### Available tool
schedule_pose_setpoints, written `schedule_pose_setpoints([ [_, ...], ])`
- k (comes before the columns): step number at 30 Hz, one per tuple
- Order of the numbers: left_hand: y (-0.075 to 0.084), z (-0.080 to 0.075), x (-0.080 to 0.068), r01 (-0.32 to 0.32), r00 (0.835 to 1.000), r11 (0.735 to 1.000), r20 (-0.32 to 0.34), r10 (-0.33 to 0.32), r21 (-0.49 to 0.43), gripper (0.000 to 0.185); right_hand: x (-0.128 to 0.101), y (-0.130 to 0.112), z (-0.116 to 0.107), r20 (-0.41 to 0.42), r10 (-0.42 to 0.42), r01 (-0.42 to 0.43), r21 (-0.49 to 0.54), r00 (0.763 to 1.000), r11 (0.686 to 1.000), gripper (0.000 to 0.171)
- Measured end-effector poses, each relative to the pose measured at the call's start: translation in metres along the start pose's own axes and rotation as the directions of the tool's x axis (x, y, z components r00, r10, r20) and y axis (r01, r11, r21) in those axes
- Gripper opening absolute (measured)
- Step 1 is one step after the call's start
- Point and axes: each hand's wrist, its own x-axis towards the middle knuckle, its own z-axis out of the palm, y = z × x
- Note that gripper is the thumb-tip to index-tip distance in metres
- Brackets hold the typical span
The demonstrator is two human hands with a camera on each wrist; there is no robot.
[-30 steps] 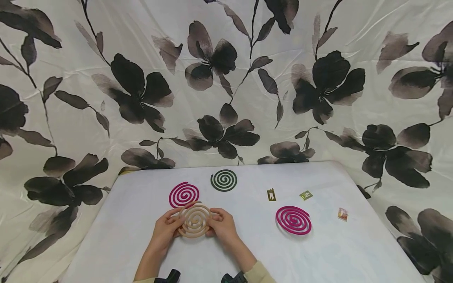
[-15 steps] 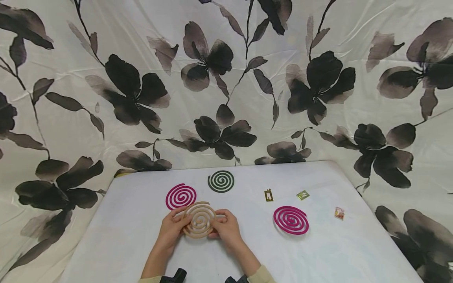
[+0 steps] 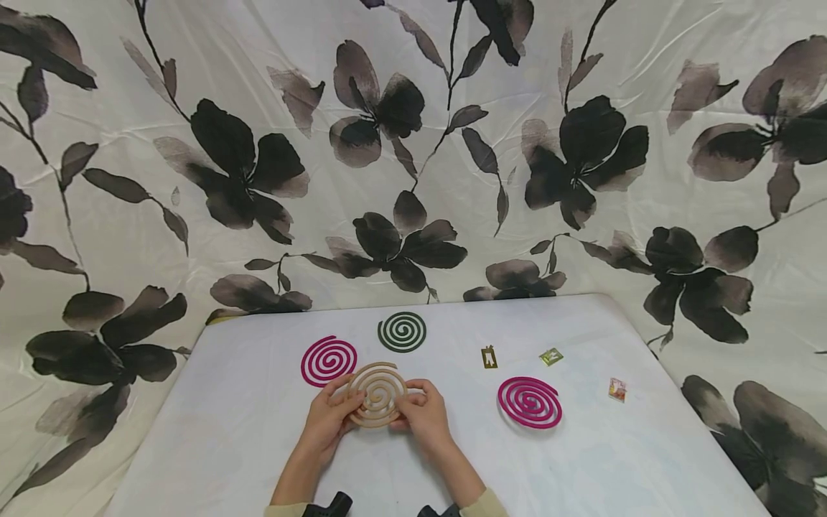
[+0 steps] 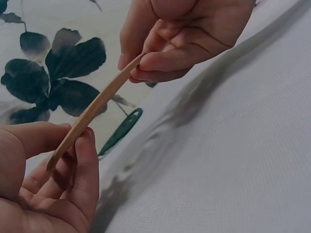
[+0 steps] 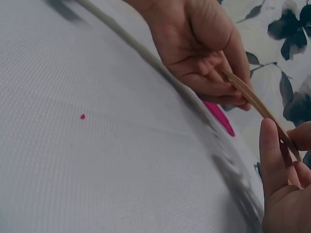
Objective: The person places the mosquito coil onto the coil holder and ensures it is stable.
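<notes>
A tan mosquito coil [image 3: 380, 395] is held up above the table between both hands, its flat face toward the head camera. My left hand [image 3: 326, 416] pinches its left rim between thumb and fingers, and my right hand [image 3: 426, 415] pinches the opposite rim. Seen edge-on in the left wrist view, the tan coil [image 4: 92, 110] looks thin and slightly bowed, apart from the cloth below. Just behind my left hand lies a pink coil [image 3: 331, 361], its near edge close to the tan one. A dark green coil [image 3: 403, 332] lies farther back.
Right of the hands lies another pink coil [image 3: 530, 402], apparently raised at its edge. Behind it are two small gold metal stands, one upright-looking stand [image 3: 489, 352] and one turned stand [image 3: 551, 356]. A small colourful packet [image 3: 617, 390] sits far right on the white table [image 3: 213, 431].
Both hands have shifted right and slightly up with the tan coil between them, uncovering more of the left pink coil. The head view has turned a little. Both grips persist.
</notes>
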Motion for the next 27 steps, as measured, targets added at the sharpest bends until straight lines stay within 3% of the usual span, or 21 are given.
schedule_pose_setpoints([
  [18,-0.004,0.018,0.009,-0.002,0.999,0.998,0.042,0.000,0.055,0.052,-0.007,-0.025,-0.015,0.023,0.038,-0.036,-0.083,0.999,0.996,0.038],
  [27,-0.003,0.026,0.014,-0.002,0.997,0.999,0.074,-0.002,0.053,0.051,0.005,-0.017,-0.025,0.004,0.021,-0.021,-0.087,1.000,0.996,0.042],
])
